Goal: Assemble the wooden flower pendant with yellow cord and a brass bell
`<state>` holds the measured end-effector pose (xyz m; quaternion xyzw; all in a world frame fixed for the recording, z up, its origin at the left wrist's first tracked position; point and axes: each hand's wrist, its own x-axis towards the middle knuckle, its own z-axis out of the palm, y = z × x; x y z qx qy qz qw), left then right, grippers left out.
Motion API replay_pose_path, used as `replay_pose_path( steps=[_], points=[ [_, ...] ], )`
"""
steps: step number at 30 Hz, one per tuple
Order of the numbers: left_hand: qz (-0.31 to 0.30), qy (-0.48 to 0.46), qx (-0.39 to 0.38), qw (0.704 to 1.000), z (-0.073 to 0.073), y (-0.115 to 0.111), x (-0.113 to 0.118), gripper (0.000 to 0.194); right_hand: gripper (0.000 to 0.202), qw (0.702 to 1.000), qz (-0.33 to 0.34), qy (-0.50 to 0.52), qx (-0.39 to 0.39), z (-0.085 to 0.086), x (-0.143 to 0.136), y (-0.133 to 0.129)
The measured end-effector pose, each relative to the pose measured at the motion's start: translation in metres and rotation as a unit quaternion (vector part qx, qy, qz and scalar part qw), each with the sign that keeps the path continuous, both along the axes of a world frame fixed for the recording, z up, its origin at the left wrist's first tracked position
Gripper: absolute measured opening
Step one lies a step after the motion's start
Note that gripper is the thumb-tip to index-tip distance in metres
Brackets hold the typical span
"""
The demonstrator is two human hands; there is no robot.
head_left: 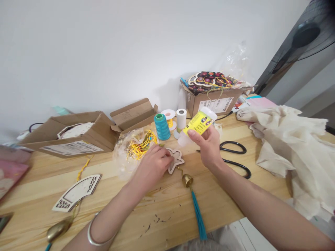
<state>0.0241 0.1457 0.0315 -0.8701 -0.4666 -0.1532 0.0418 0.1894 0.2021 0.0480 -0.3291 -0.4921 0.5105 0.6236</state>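
My right hand (209, 143) is closed around a translucent white glue bottle (200, 123) with a yellow label, tilted above the table. Low on the wood, the bent fingers of my left hand (157, 158) grip the left side of a flower-shaped wooden piece (178, 159), partly hiding it. From this piece hangs a small brass bell (187, 180) with a teal tassel (198, 216), both lying towards the table's front edge. Black-handled scissors (237, 148) rest just beyond my right wrist, partly covered by it.
A teal thread cone (162, 127), white spool (181, 119) and bag of yellow cords (142, 144) stand behind. Cardboard boxes (73, 144) line the wall. At left lies a fan-shaped wooden piece (78, 193) with a bell (59, 228); cream cloth (285, 139) is at right.
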Motion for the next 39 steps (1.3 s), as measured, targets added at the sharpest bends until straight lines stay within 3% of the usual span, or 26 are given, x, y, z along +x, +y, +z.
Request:
replay_pose_path(
  steps=[12,16,19,23,26,29,33,36,39],
  points=[
    [0.030,-0.090,-0.043,0.995,0.000,0.001,-0.003,0.017,0.031,0.999,-0.002,0.027,-0.045,-0.002,0.001,0.005],
    [0.070,-0.197,-0.084,0.974,0.009,-0.007,-0.004,0.013,0.028,0.997,-0.006,0.048,-0.054,-0.002,0.001,0.008],
    [0.135,-0.357,-0.174,0.908,0.022,-0.014,-0.007,0.011,0.026,0.997,0.006,0.052,-0.057,-0.003,0.002,0.009],
    [0.193,-0.593,-0.296,0.724,0.031,-0.024,-0.015,0.015,0.027,0.995,0.021,0.070,-0.069,-0.005,0.004,0.012],
    [0.159,-0.710,-0.332,0.600,0.026,-0.029,-0.022,0.012,0.026,0.994,0.022,0.089,-0.064,-0.004,0.007,0.015],
    [0.103,-0.772,-0.354,0.518,0.019,-0.031,-0.027,0.011,0.024,0.992,0.035,0.097,-0.065,-0.002,0.008,0.017],
    [0.055,-0.812,-0.353,0.462,0.014,-0.033,-0.029,0.021,0.026,0.976,0.089,0.146,-0.137,0.008,0.009,0.014],
    [0.047,-0.815,-0.352,0.459,0.012,-0.034,-0.028,0.031,0.028,0.943,0.141,0.187,-0.237,0.024,0.012,0.005],
    [0.055,-0.810,-0.352,0.467,0.010,-0.035,-0.023,0.040,0.035,0.876,0.237,0.221,-0.357,0.036,0.018,-0.008]
  ],
)
